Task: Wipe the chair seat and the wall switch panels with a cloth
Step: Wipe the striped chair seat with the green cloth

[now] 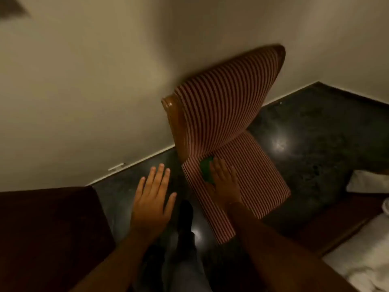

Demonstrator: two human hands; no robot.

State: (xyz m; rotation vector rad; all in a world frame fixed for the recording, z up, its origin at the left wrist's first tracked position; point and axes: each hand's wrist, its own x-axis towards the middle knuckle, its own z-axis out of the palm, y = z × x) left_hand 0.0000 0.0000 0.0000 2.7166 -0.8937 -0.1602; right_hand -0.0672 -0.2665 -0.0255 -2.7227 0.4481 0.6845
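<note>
- Far left, near the lower corner: a dark maroon piece of furniture [48, 232] — too dim to make out further.
- Above it, a plain cream wall [84, 91], meeting the dark polished floor [311, 131] along a pale skirting line.
- Left hand [152, 202] hovering palm down over the floor, just left of the chair's front-left corner; fingers [159, 175] straight and spread apart, holding nothing, touching nothing.
- Below and between the two forearms, a leg in grey trousers [185, 268] with a dark foot [185, 211] on the floor.
- Centre: chair [221, 123] set against the wall — wooden frame, red-and-white striped upholstery on backrest and chair seat [256, 178].
- Right hand [225, 182] pressed flat on the seat near its back-left corner, close to the backrest; fingers extended and lying close together on top of the cloth.
- Green cloth [206, 168] on the seat, pinned under the right hand, showing only at the hand's left side and fingertips.
- Far right edge: white bedding [362, 268] on a dark wooden frame, a folded white item [368, 182] above it.
</note>
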